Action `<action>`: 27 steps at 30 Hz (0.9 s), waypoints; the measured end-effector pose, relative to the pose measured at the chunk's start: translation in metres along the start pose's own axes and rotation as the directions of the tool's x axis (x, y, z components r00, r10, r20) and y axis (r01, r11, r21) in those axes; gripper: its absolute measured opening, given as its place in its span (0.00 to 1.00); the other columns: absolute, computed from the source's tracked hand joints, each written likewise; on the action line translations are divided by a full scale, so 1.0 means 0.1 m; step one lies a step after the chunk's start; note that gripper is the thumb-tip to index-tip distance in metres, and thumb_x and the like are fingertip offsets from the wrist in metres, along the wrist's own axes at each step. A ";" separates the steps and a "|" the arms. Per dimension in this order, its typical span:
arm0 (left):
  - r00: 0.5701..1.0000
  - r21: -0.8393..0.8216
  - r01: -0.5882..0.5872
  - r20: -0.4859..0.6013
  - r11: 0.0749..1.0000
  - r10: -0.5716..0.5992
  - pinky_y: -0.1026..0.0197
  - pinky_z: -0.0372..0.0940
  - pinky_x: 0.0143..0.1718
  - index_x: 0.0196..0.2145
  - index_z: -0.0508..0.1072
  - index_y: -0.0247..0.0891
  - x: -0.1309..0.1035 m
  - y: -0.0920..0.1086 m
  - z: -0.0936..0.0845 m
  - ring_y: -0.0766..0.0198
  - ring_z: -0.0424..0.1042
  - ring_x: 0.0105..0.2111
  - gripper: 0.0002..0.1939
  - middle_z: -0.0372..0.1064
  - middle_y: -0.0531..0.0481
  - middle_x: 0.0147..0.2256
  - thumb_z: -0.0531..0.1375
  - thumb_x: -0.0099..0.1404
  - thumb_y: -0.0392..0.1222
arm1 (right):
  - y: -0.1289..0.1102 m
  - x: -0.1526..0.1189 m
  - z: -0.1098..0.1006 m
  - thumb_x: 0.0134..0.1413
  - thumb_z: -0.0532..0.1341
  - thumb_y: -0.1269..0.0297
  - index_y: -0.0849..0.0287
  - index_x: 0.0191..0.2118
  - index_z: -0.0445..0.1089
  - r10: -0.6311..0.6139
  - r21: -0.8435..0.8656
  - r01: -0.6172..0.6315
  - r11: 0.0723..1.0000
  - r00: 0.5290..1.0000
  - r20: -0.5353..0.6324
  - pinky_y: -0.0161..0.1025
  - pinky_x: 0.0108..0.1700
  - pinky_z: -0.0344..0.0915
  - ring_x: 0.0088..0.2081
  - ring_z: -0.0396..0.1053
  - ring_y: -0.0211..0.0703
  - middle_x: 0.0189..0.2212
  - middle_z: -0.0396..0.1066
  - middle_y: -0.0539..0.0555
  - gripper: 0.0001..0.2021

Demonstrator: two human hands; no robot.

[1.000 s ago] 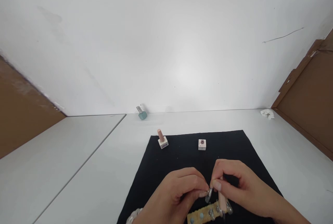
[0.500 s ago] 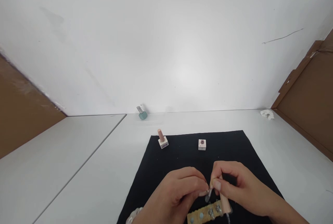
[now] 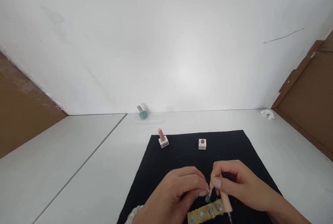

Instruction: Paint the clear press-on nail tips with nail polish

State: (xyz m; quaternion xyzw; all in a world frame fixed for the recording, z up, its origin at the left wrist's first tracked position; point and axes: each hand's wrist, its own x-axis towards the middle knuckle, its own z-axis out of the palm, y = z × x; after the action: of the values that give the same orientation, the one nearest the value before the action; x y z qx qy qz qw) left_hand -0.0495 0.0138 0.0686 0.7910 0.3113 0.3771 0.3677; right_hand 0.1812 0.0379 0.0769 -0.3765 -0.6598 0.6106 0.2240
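My left hand is closed in a pinch on a small clear piece near the bottom of the view. Opposite it, my right hand is closed round a pink cap, its fingertips beside the clear piece. Below the fingers lies a yellowish strip with pale blue dots and clear clips on it. On the black cloth stand an open white bottle and, to its left, a white bottle with a pink cap.
A teal bottle with a silver cap is at the back of the white table, near the white wall. Crumpled white tissue lies at the back right. Brown cardboard panels flank both sides.
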 end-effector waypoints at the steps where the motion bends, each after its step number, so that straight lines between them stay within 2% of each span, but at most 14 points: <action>1: 1.000 -0.007 0.003 -0.002 1.000 -0.003 0.69 0.68 0.35 0.34 0.79 0.39 0.00 0.00 0.00 0.65 0.76 0.31 0.12 0.79 0.47 0.34 0.57 0.72 0.29 | 0.00 0.00 0.00 0.65 0.64 0.57 0.59 0.31 0.73 0.004 0.010 -0.004 1.000 1.000 0.006 0.35 0.35 0.61 0.29 0.65 0.37 0.26 0.70 0.48 0.13; 5: 0.998 -0.033 0.058 0.015 0.998 -0.058 0.69 0.68 0.35 0.33 0.79 0.38 0.01 0.01 0.01 0.65 0.76 0.31 0.12 0.78 0.48 0.33 0.58 0.71 0.29 | 0.02 0.00 0.00 0.62 0.67 0.56 0.60 0.30 0.72 0.021 0.031 -0.021 0.999 1.000 0.018 0.35 0.33 0.58 0.27 0.62 0.35 0.25 0.69 0.47 0.14; 11: 0.994 -0.057 0.104 0.030 0.993 -0.102 0.68 0.68 0.33 0.32 0.79 0.39 0.00 0.00 0.02 0.64 0.76 0.30 0.12 0.78 0.49 0.32 0.59 0.70 0.29 | 0.05 0.00 0.00 0.63 0.66 0.53 0.60 0.30 0.70 0.010 0.040 -0.012 0.999 0.999 0.040 0.35 0.33 0.58 0.28 0.62 0.36 0.26 0.69 0.49 0.16; 21: 0.999 0.009 -0.036 -0.030 0.999 0.036 0.70 0.70 0.34 0.34 0.79 0.39 0.02 0.05 0.00 0.65 0.78 0.30 0.14 0.80 0.47 0.34 0.56 0.71 0.27 | 0.06 0.02 0.05 0.63 0.64 0.44 0.59 0.32 0.68 0.040 0.111 -0.045 0.993 0.998 0.042 0.36 0.35 0.60 0.27 0.63 0.36 0.26 0.69 0.48 0.21; 24: 0.998 0.014 -0.028 -0.064 1.000 0.029 0.71 0.70 0.35 0.35 0.79 0.40 0.00 0.05 -0.01 0.65 0.79 0.32 0.14 0.81 0.48 0.36 0.57 0.70 0.27 | 0.02 0.04 0.03 0.63 0.64 0.45 0.58 0.31 0.69 0.050 0.047 -0.047 0.998 0.997 -0.058 0.36 0.36 0.61 0.28 0.65 0.37 0.27 0.69 0.48 0.21; 26: 0.993 -0.005 0.017 -0.115 1.000 -0.018 0.70 0.71 0.36 0.35 0.79 0.41 0.00 0.03 -0.02 0.65 0.79 0.33 0.12 0.81 0.49 0.35 0.58 0.70 0.28 | 0.01 0.06 -0.03 0.63 0.64 0.44 0.57 0.31 0.71 0.039 0.028 -0.034 0.999 0.975 -0.217 0.36 0.37 0.63 0.30 0.66 0.39 0.26 0.69 0.48 0.20; 27: 0.986 -0.018 0.061 -0.155 0.998 -0.063 0.70 0.71 0.36 0.34 0.79 0.41 0.00 0.02 -0.02 0.65 0.79 0.33 0.11 0.81 0.50 0.34 0.59 0.69 0.29 | 0.01 0.07 -0.06 0.63 0.63 0.43 0.57 0.32 0.72 0.027 0.042 -0.015 0.999 0.947 -0.320 0.36 0.37 0.64 0.30 0.66 0.39 0.25 0.68 0.47 0.20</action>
State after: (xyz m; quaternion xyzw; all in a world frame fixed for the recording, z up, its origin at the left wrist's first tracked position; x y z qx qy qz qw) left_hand -0.0507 0.0133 0.0711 0.7467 0.3610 0.4279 0.3592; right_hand 0.1821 0.0475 0.0755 -0.4732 -0.5987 0.5564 0.3287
